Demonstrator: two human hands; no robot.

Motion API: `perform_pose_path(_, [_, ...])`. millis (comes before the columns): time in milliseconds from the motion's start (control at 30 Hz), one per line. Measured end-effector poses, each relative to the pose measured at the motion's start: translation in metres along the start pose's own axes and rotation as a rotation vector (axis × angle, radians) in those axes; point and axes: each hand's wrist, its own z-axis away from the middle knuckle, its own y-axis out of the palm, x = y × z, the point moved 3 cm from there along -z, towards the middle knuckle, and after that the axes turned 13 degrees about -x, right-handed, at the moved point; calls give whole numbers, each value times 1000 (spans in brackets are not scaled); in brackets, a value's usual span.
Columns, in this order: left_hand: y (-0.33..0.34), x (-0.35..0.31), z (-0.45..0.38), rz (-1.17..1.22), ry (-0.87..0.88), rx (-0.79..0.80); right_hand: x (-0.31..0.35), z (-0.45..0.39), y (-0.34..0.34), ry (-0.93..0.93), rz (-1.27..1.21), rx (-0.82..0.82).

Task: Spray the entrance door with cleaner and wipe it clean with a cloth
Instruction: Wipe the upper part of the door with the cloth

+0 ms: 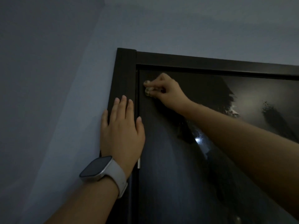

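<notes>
R hand (165,89) presses cloth (148,89) on door (169,159) (L hand (121,131) flat).

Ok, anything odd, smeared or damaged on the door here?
No damage shows. The door has a ragged-edged hazy patch right of the right hand, which grips the cloth; it looks like unwiped cleaner.

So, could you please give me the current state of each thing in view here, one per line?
Door: closed in its frame, glossy, hazy patches at upper right.
Door frame: dark, left hand resting on it.
Cloth: bunched up, pressed to the door's top left corner.
Right hand: fingers curled round the cloth.
Left hand: flat, fingers straight.
Watch: on the left wrist, screen dark.
</notes>
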Motion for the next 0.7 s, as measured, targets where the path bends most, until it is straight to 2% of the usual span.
perform_pose_path(100, [-2,1,1,-3,-34,-3,2,31,-1,-102,-28,46])
perform_pose_path(333, [2,3,2,-26,-11,-21,-5,-53,23,-8,44,-145])
perform_pose_path(433, [3,3,1,-21,5,-4,-4,-57,24,7,74,-136])
perform_pose_path(533, [3,4,2,-9,10,13,1,-22,18,-53,52,-67])
perform_pose_path(700, [-1,4,9,-19,5,52,13,94,-1,-245,5,93])
